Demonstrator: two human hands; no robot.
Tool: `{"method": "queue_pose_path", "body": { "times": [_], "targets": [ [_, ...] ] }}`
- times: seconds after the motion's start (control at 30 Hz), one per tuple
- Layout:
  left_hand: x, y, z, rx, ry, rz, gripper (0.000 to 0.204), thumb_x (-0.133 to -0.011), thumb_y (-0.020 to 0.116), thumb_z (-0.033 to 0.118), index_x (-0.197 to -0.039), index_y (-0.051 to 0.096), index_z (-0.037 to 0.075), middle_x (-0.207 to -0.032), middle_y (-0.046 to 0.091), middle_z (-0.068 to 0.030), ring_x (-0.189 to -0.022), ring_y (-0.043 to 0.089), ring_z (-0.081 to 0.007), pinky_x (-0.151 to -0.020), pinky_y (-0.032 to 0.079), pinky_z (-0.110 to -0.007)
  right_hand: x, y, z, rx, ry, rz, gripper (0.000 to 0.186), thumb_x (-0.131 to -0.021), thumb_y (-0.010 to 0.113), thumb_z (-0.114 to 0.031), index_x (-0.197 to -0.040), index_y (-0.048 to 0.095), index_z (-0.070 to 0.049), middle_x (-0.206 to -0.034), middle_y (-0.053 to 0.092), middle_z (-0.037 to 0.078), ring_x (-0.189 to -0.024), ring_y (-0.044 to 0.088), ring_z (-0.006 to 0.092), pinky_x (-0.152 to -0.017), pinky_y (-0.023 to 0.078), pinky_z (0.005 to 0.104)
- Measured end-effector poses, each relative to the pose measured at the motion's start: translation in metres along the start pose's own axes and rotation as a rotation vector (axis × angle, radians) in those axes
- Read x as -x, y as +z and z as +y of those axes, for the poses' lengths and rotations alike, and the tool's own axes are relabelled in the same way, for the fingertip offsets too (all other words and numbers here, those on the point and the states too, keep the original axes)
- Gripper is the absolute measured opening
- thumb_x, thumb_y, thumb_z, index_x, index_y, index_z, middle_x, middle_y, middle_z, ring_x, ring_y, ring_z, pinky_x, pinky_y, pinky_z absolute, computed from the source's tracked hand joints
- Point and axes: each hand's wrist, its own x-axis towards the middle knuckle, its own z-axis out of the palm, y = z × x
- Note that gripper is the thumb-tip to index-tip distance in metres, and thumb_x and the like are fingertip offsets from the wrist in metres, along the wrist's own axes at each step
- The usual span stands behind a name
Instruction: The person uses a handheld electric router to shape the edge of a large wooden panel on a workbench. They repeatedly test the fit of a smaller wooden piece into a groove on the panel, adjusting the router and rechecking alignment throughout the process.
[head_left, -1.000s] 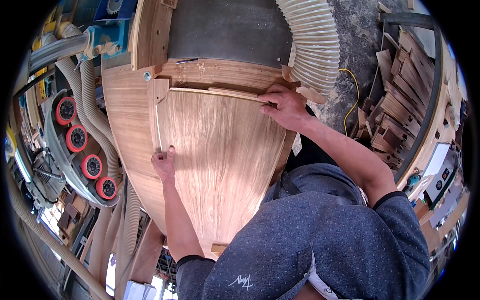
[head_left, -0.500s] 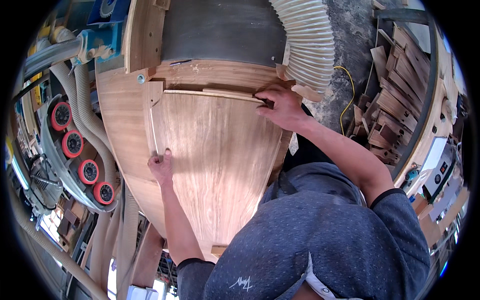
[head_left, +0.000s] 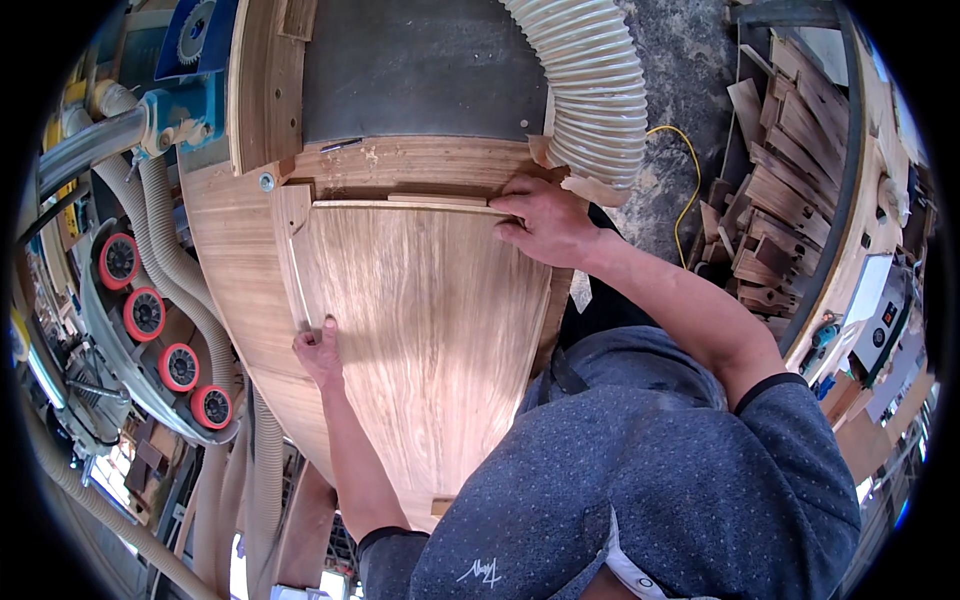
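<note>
A pale wood-grain panel (head_left: 430,300) lies on a larger wooden board (head_left: 230,250). My left hand (head_left: 318,350) is closed on the panel's left edge, thumb on top, beside a pale narrow line along that side. My right hand (head_left: 555,225) grips the far right corner, fingers curled over the edge beside a thin wooden strip (head_left: 437,199). Beyond the panel runs a wooden rail (head_left: 410,160) with shavings and a thin dark pen-like item (head_left: 342,144) on it. A bolt (head_left: 266,181) sits near the panel's far left corner. My fingertips are partly hidden.
A ribbed hose (head_left: 590,100) curves beside a dark plate (head_left: 410,70). At left are red rollers (head_left: 144,315), more hoses and a saw blade (head_left: 192,35). At right, a yellow cord (head_left: 692,160) lies near heaped wood offcuts (head_left: 790,190) and a bench (head_left: 870,230).
The whole view has shifted, with bench, hose and panel appearing lower and further left in the picture. Both hands stay on the panel's edges, with little visible movement against it.
</note>
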Motion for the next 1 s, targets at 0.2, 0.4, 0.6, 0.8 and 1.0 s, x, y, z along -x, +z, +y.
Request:
{"method": "queue_pose_path", "body": {
  "times": [0.2,0.4,0.6,0.8,1.0],
  "targets": [
    [0.005,0.000,0.008,0.059,0.101,0.033,0.075,-0.072,0.087,0.067,-0.080,0.054,0.001,-0.079,0.053,-0.0041,-0.073,0.049,-0.0169,-0.069,0.046,-0.035,-0.003,0.001,0.000,0.045,-0.053,0.015,0.035,-0.086,0.078,-0.022,-0.116,0.073,-0.006,-0.113,0.066,0.009,-0.098,0.068,0.0265,-0.081,0.057,0.0374],
    [0.006,-0.002,0.018,-0.008,-0.033,-0.034,0.086,-0.064,0.090,0.069,-0.091,0.056,-0.005,-0.105,0.052,-0.0157,-0.098,0.053,-0.0279,-0.091,0.048,-0.042,-0.005,-0.008,-0.008,-0.046,0.080,-0.097,0.032,-0.089,0.073,-0.024,-0.117,0.072,-0.008,-0.115,0.066,0.010,-0.106,0.065,0.0296,-0.088,0.054,0.0408],
    [0.003,-0.001,0.009,-0.006,-0.021,-0.010,0.087,-0.063,0.090,0.071,-0.090,0.057,-0.005,-0.105,0.055,-0.0199,-0.100,0.055,-0.0331,-0.094,0.049,-0.046,-0.005,-0.002,-0.003,0.029,0.049,-0.085,0.037,-0.088,0.075,-0.027,-0.119,0.073,-0.008,-0.120,0.067,0.010,-0.107,0.067,0.0283,-0.089,0.054,0.0396],
    [0.001,0.002,0.021,-0.058,-0.022,-0.019,0.085,-0.061,0.091,0.070,-0.086,0.058,-0.004,-0.099,0.057,-0.0201,-0.098,0.055,-0.0356,-0.093,0.049,-0.047,-0.005,0.002,0.003,0.071,-0.055,-0.013,0.039,-0.087,0.077,-0.023,-0.121,0.073,-0.004,-0.115,0.068,0.013,-0.104,0.068,0.0292,-0.087,0.056,0.0377],
    [0.004,-0.007,0.026,-0.136,-0.012,-0.051,0.083,-0.062,0.090,0.068,-0.089,0.062,-0.005,-0.098,0.063,-0.0220,-0.098,0.061,-0.0381,-0.091,0.052,-0.047,0.010,0.011,-0.009,0.248,-0.128,0.045,0.047,-0.088,0.076,-0.022,-0.130,0.067,-0.004,-0.122,0.066,0.015,-0.109,0.067,0.0340,-0.092,0.055,0.0399]
  ]
}}
